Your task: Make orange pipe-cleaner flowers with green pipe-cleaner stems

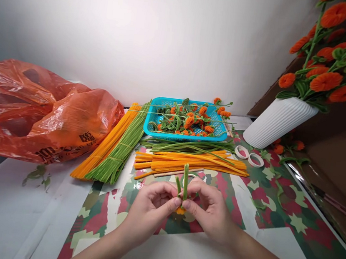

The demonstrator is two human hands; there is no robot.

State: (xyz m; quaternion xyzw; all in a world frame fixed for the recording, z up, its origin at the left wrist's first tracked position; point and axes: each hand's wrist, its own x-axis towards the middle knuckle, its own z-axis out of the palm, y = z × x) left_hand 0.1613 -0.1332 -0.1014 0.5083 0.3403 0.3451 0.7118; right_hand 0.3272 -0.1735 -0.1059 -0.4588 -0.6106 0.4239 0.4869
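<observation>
Between my two hands, near the front of the table, is a small pipe-cleaner flower (180, 210) with an orange-yellow head pointing down. Two green pipe-cleaner ends (185, 179) stick up from it, one longer than the other. My left hand (154, 205) pinches it from the left with thumb and fingertips. From the other side, my right hand (209, 209) pinches the same piece, its thumb close to the left thumb. The fingertips hide much of the join. Just beyond my hands lie loose orange pipe cleaners (188, 161) and green pipe cleaners (180, 147).
A blue basket (184, 138) of small orange flowers stands at the back. Left are bundled orange stems (108, 142), bundled green stems (120, 144) and a red plastic bag (73, 121). Right are tape rolls (256, 160), a white vase (279, 121) of orange flowers and pink-handled tweezers (340, 205).
</observation>
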